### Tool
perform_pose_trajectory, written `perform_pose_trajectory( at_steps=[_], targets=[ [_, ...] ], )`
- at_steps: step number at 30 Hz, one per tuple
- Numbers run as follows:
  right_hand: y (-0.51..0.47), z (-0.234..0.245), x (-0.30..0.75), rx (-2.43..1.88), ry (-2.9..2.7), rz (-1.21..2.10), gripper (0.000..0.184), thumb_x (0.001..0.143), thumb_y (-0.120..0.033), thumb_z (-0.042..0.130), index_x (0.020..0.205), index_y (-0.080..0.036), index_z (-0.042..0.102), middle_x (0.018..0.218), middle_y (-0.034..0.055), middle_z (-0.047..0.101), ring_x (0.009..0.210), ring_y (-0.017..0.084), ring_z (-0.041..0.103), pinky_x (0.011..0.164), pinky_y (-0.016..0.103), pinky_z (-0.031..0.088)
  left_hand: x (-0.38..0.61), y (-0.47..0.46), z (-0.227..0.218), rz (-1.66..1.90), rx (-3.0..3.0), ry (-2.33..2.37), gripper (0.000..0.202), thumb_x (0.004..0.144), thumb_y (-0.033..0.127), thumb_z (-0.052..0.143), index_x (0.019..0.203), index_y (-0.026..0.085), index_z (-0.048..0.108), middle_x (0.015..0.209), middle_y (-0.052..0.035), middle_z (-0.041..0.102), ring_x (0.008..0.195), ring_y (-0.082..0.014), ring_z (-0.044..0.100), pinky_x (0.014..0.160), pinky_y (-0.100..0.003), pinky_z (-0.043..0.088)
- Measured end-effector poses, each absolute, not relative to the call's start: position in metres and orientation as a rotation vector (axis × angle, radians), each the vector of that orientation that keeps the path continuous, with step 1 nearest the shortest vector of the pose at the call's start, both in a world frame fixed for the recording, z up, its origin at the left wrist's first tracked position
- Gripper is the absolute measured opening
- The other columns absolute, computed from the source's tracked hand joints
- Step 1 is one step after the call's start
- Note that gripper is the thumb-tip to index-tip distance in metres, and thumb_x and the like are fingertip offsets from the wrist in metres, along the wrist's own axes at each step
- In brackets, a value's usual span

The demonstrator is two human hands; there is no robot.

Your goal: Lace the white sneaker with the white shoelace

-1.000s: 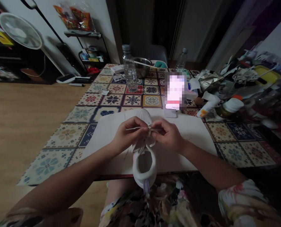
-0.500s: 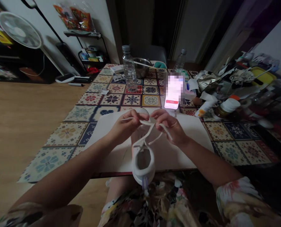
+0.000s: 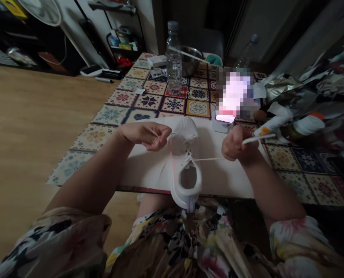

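Observation:
A white shoe (image 3: 186, 162) lies on a white sheet (image 3: 218, 173) at the table's near edge, its opening toward me and its heel past the edge. My left hand (image 3: 148, 135) is closed on one end of the white shoelace (image 3: 206, 158), just left of the shoe's tongue. My right hand (image 3: 235, 144) is closed in a fist on the other lace end, which runs taut from the eyelets out to the right and pokes past the fist. The two hands are apart, one on each side of the shoe.
A patterned tile cloth (image 3: 148, 102) covers the table. Behind the shoe stands a lit phone (image 3: 232, 96), a clear water bottle (image 3: 174, 58), a metal bowl (image 3: 190, 63) and a second bottle (image 3: 247, 50). Clutter of tubes, jars and foil (image 3: 299, 108) fills the right side. Wooden floor (image 3: 29, 127) lies left.
My hands have moved apart from above the shoe, left going left and right going right, drawing the lace ends taut. The view has tilted down and the shoe sits higher in frame.

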State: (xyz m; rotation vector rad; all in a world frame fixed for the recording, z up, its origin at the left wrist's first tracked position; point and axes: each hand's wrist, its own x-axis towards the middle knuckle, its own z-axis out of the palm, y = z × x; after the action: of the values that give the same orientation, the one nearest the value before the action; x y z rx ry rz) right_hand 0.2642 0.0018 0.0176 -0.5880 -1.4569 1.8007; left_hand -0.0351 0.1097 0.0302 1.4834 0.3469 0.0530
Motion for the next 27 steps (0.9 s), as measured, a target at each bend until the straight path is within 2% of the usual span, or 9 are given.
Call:
perform_pose_trajectory(
  at_steps=[2, 5, 7, 9, 12, 16, 19, 22, 27],
  targets=[
    [0.001, 0.017, 0.269, -0.574, -1.581, 1.903, 0.054, 0.06, -0.064, 0.079, 0.051, -0.023, 0.044, 0.036, -0.0083, 0.039, 0.031, 0.005, 0.034, 0.036, 0.022, 0.029, -0.035, 0.109, 0.035, -0.113, 1.521, 0.297, 0.038, 0.064, 0.054, 0.082, 0.06, 0.022, 0.061, 0.043, -0.0023, 0.052, 0.034, -0.0132, 0.044, 0.033, -0.027, 0.032],
    [0.001, 0.022, 0.265, -0.618, -1.725, 2.05, 0.045, 0.071, -0.059, 0.076, 0.062, -0.019, 0.056, 0.047, -0.0051, 0.048, 0.04, 0.006, 0.042, 0.041, 0.021, 0.033, -0.029, 0.104, 0.039, -0.166, 1.644, 0.213, 0.028, 0.068, 0.046, 0.082, 0.066, 0.022, 0.068, 0.047, -0.0032, 0.058, 0.039, -0.0153, 0.051, 0.037, -0.026, 0.04],
    [0.001, 0.025, 0.257, -0.694, -1.758, 2.088, 0.042, 0.077, -0.056, 0.073, 0.07, -0.018, 0.058, 0.054, -0.0057, 0.049, 0.043, 0.005, 0.039, 0.041, 0.019, 0.03, -0.025, 0.102, 0.038, -0.148, 1.712, 0.158, 0.024, 0.074, 0.045, 0.078, 0.075, 0.022, 0.071, 0.048, -0.0018, 0.058, 0.039, -0.0143, 0.051, 0.037, -0.024, 0.04],
    [0.002, 0.027, 0.248, -0.819, -1.813, 2.06, 0.046, 0.083, -0.06, 0.065, 0.071, -0.017, 0.055, 0.056, -0.0064, 0.046, 0.044, 0.004, 0.034, 0.041, 0.018, 0.026, -0.023, 0.101, 0.035, -0.17, 1.724, 0.141, 0.024, 0.082, 0.046, 0.069, 0.084, 0.022, 0.072, 0.049, -0.001, 0.057, 0.038, -0.0136, 0.051, 0.035, -0.022, 0.038],
    [0.004, 0.025, 0.238, -1.054, -2.012, 1.947, 0.054, 0.088, -0.067, 0.051, 0.066, -0.017, 0.051, 0.056, -0.006, 0.044, 0.046, 0.005, 0.033, 0.043, 0.02, 0.026, -0.022, 0.101, 0.032, -0.292, 1.705, 0.173, 0.029, 0.089, 0.045, 0.06, 0.081, 0.021, 0.073, 0.046, -0.0009, 0.054, 0.035, -0.0134, 0.049, 0.032, -0.022, 0.035],
    [0.006, 0.017, 0.232, -1.132, -2.199, 1.809, 0.055, 0.081, -0.071, 0.057, 0.072, -0.017, 0.054, 0.064, -0.0032, 0.051, 0.057, 0.009, 0.044, 0.053, 0.022, 0.037, -0.021, 0.098, 0.029, -0.219, 1.717, 0.203, 0.027, 0.083, 0.038, 0.069, 0.064, 0.019, 0.074, 0.038, -0.0002, 0.051, 0.031, -0.0137, 0.048, 0.031, -0.022, 0.034],
    [0.008, 0.01, 0.23, -1.155, -2.051, 1.812, 0.056, 0.081, -0.074, 0.053, 0.073, -0.019, 0.05, 0.061, -0.0058, 0.045, 0.053, 0.008, 0.038, 0.048, 0.022, 0.032, -0.02, 0.098, 0.027, -0.144, 1.75, 0.27, 0.021, 0.078, 0.035, 0.073, 0.065, 0.019, 0.075, 0.038, 0.0011, 0.052, 0.032, -0.0129, 0.048, 0.032, -0.021, 0.034],
    [0.012, 0.004, 0.231, -1.29, -1.8, 1.681, 0.057, 0.081, -0.078, 0.048, 0.073, -0.021, 0.044, 0.057, -0.0088, 0.038, 0.048, 0.007, 0.032, 0.044, 0.022, 0.026, -0.019, 0.103, 0.025, -0.145, 1.88, 0.401, 0.018, 0.08, 0.031, 0.069, 0.068, 0.019, 0.075, 0.04, 0.0029, 0.052, 0.034, -0.0107, 0.046, 0.036, -0.02, 0.032],
    [0.017, 0.009, 0.238, -1.339, -1.89, 1.473, 0.06, 0.084, -0.076, 0.046, 0.066, -0.018, 0.051, 0.057, -0.0043, 0.05, 0.052, 0.009, 0.041, 0.051, 0.024, 0.03, -0.022, 0.113, 0.023, -0.111, 2.026, 0.493, 0.014, 0.079, 0.029, 0.067, 0.07, 0.021, 0.075, 0.04, 0.0054, 0.049, 0.036, -0.0084, 0.042, 0.039, -0.019, 0.029]
  ],
)
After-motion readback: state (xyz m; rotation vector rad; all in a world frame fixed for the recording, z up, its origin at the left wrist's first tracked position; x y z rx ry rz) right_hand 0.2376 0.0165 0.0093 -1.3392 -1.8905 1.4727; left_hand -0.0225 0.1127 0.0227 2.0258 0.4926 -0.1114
